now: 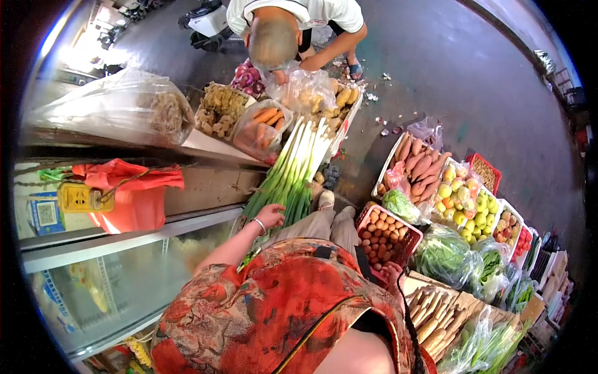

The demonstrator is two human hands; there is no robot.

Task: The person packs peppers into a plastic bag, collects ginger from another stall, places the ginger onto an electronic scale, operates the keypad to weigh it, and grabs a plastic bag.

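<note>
My left hand (271, 216), with a pale bracelet at its wrist, is over the green leaves of a bundle of large scallions (289, 165). Its fingers are loosely stretched, and no grip on the leaves shows. The scallions' white ends point away from me, toward a plastic bag of carrots (266, 117). On the other side, my right hand (392, 274) is beside a red crate (408, 244) filled with brown eggs (380, 234). Its fingers are slightly bent and apart, with nothing visible in them.
A person (274, 40) bends over potatoes (344, 98) and a clear plastic bag (305, 87). Sweet potatoes (420, 165), apples (458, 193), bagged greens (442, 252) and long brown roots (433, 318) stand to the right. A glass-fronted cabinet (131, 280) and red bucket (134, 209) are left.
</note>
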